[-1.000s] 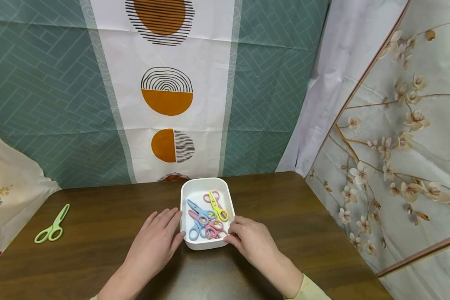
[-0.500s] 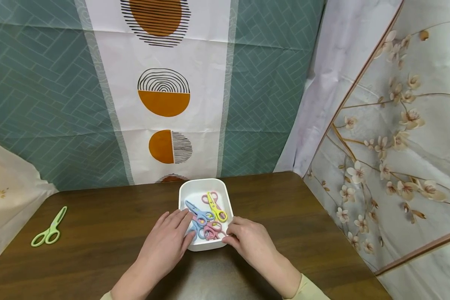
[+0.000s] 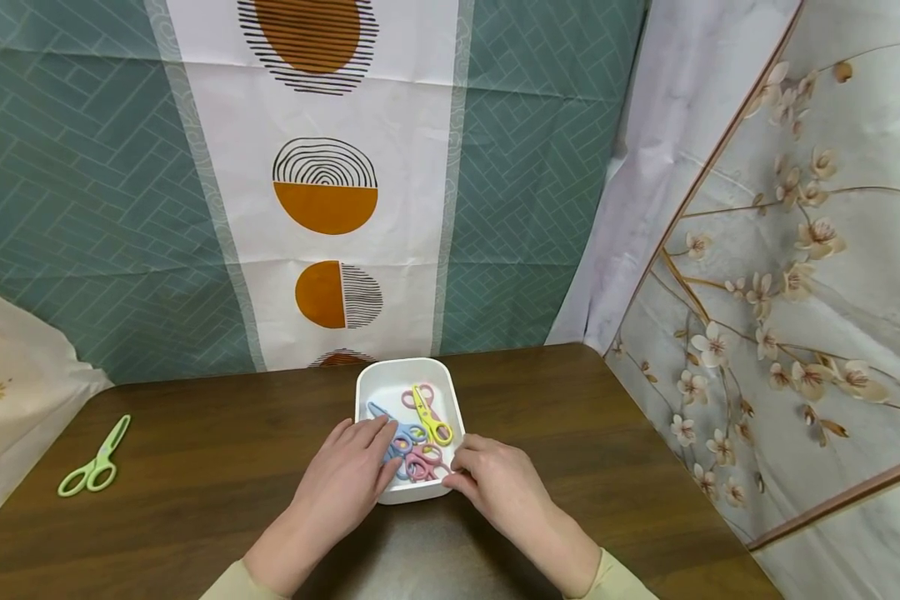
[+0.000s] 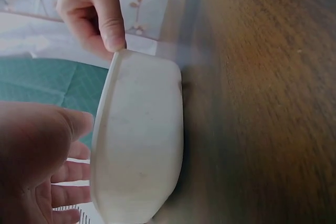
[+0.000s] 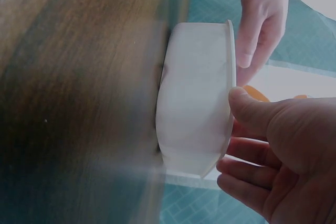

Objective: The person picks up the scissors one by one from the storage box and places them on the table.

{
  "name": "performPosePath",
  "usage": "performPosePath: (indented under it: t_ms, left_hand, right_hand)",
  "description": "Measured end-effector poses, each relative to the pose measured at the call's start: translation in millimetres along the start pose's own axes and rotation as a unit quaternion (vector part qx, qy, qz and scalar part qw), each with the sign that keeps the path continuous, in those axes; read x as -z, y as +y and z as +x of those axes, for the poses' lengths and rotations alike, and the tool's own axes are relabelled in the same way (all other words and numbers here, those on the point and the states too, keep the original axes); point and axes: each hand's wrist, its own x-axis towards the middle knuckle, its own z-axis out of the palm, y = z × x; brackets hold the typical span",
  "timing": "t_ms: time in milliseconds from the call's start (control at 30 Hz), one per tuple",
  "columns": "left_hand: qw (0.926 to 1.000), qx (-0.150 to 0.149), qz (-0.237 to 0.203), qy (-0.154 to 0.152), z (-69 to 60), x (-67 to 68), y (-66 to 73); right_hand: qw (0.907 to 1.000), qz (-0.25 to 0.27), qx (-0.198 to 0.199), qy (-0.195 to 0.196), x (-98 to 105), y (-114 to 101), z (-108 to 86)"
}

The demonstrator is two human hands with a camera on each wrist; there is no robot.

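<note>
A white plastic tray (image 3: 418,494) stands on the table, holding several small children's scissors. Inside are yellow scissors (image 3: 430,415), blue scissors (image 3: 414,432) and pink scissors (image 3: 424,462), lying partly over one another. My left hand (image 3: 345,471) reaches over the tray's left rim, fingers fairly straight above the blue scissors and covering part of them; the left wrist view shows nothing gripped. With thumb and fingers, my right hand (image 3: 504,482) holds the tray's near right corner. The tray's near wall (image 4: 142,129) hides its contents from both wrist cameras.
Light green scissors (image 3: 93,467) lie by themselves on the left of the brown wooden table (image 3: 217,450). A patterned curtain (image 3: 345,292) hangs behind the table's far edge. Floral cloth (image 3: 795,333) borders the right side, and pale cloth (image 3: 22,383) the left.
My left hand has moved right, from beside the tray's left wall to over its rim and above the blue scissors. The right hand keeps its hold on the corner. The head view has shifted slightly.
</note>
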Motion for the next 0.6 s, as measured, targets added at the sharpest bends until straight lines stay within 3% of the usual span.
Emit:
performPosePath:
  t_ms: [267, 600]
  left_hand:
    - [0.9996, 0.012, 0.0, -0.026, 7.1, -9.9, -2.1]
    - [0.9997, -0.005, -0.003, -0.024, 19.2, -17.5, -5.6]
  right_hand:
    - [1.0, -0.003, 0.002, 0.0, -0.5, -0.8, 0.2]
    - [1.0, -0.005, 0.0, -0.001, 0.6, -1.4, 0.3]
